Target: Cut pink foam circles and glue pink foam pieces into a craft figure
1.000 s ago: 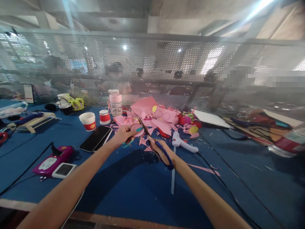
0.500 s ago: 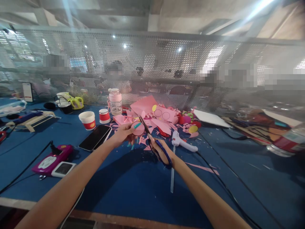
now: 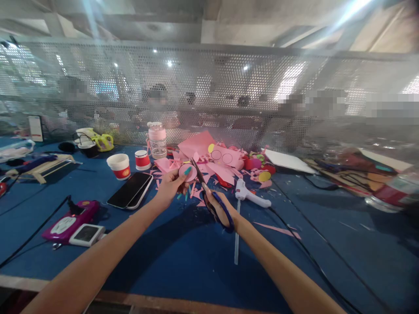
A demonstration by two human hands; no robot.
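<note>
Between thumb and fingers, my left hand (image 3: 170, 185) pinches a round pink paper disc (image 3: 191, 173) with a dark outline near its edge. My right hand (image 3: 218, 208) is wrapped round the dark blue handles of a pair of scissors (image 3: 199, 171). The scissor blades point up and away, close beside the disc's right edge; I cannot tell whether they touch it. Behind both hands lies a pile of pink paper, including a sheet with two drawn circles (image 3: 225, 156). Small pink scraps are scattered beneath the hands.
A white glue gun (image 3: 253, 196) with its cord lies right of the scissors. Left are a phone (image 3: 129, 190), two paper cups (image 3: 118, 167), a pink-topped bottle (image 3: 157, 141) and a purple power strip (image 3: 70, 222). A perforated metal screen (image 3: 203, 96) borders the table's back.
The paper disc has turned and shifted slightly left in my left hand. My right hand still grips the scissors, almost in the same place. The view has moved a little.
</note>
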